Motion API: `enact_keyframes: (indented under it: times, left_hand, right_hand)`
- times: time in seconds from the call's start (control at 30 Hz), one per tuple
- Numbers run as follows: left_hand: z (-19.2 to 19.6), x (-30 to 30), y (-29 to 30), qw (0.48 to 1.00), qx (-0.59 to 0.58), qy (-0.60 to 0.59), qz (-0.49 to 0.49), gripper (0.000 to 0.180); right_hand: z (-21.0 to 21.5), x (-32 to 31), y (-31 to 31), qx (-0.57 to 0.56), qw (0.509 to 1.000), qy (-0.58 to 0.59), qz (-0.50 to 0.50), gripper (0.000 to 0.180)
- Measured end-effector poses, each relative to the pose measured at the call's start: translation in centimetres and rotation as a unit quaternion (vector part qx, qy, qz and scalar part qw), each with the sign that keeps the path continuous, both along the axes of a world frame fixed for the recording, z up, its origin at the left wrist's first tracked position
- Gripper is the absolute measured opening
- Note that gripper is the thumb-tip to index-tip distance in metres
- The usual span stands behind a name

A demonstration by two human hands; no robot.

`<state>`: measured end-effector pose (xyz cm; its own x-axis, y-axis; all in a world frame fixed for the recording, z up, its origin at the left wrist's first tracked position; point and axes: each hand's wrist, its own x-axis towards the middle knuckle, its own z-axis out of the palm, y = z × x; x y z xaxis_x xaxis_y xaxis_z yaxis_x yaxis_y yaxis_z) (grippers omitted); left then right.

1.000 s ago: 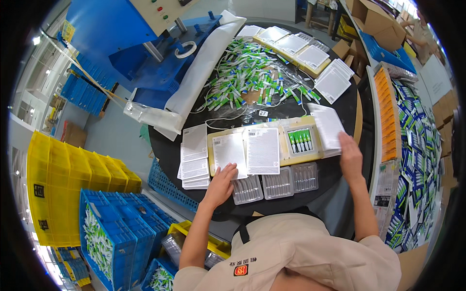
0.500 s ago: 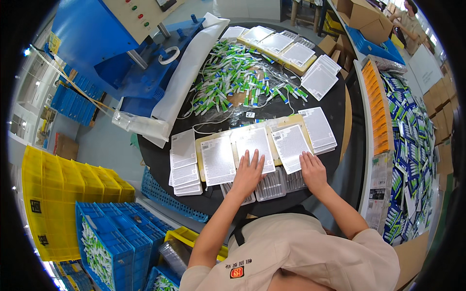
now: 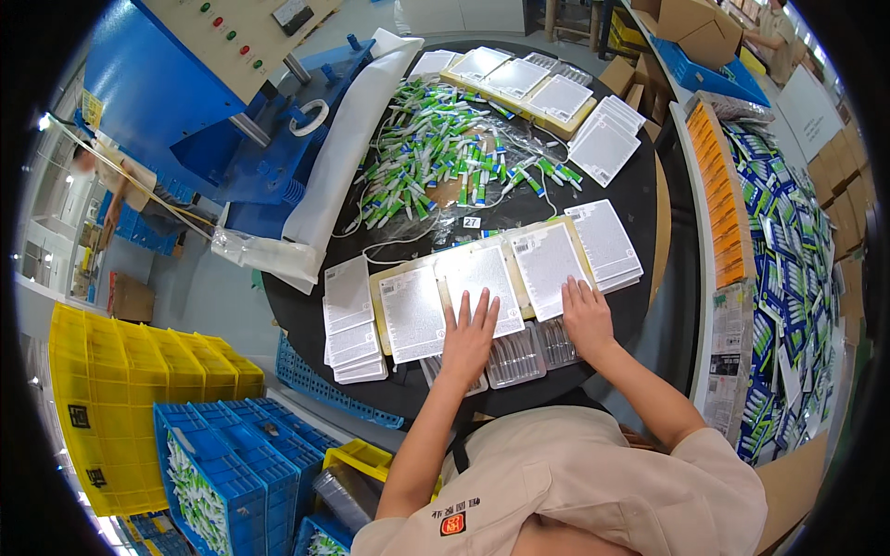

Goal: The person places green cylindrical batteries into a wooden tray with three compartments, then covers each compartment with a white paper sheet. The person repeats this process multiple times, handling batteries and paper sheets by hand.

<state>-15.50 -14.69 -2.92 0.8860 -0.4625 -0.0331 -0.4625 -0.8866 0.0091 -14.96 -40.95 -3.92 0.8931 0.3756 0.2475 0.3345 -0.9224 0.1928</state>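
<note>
Both hands lie flat, fingers spread, holding nothing: left hand (image 3: 470, 335) and right hand (image 3: 584, 313) press white cards (image 3: 482, 278) on the yellow tray (image 3: 378, 278) near the round table's (image 3: 640, 204) front edge.

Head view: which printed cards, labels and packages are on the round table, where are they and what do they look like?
Three white backing cards: on the yellow tray, under both hands.
Card stack: left of tray, white rectangles.
Card stack: right of tray.
Small tag: white square, behind tray.
Clear blister shells: near edge.
</note>
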Motion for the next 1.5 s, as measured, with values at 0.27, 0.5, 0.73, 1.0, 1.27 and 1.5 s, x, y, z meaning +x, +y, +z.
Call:
enact_keyframes:
  times: [0.27, 0.5, 0.73, 1.0, 1.27, 1.5]
  left_hand:
    - [1.5, 0.3, -0.3, 0.997, -0.052, 0.06, 0.024, 0.079]
    - [2.3, 0.3, 1.0, 0.986, -0.164, 0.033, 0.021, 0.082]
    - [2.2, -1.5, 1.2, 0.991, -0.111, 0.048, 0.056, 0.071]
    - [2.9, -0.9, 2.3, 0.99, -0.117, 0.034, 0.073, 0.057]
    - [4.0, -7.7, 7.6, 0.927, -0.281, -0.056, 0.241, 0.027]
    - [3.1, -11.7, 6.8, 0.925, -0.305, -0.082, 0.211, 0.021]
  right_hand:
    - [1.4, 0.3, 0.8, -0.052, 0.997, 0.06, 0.007, 0.049]
    - [3.9, 3.3, -0.5, 0.151, 0.964, 0.202, 0.078, 0.071]
    - [-1.4, 4.7, 1.5, 0.156, 0.974, 0.149, 0.071, 0.07]
    - [3.8, 3.2, 2.0, 0.288, 0.949, 0.066, 0.109, 0.057]
    - [5.0, -4.3, 3.7, 0.299, 0.913, 0.11, 0.254, 0.036]
    - [2.4, -5.0, 5.6, 0.137, 0.92, 0.212, 0.301, 0.033]
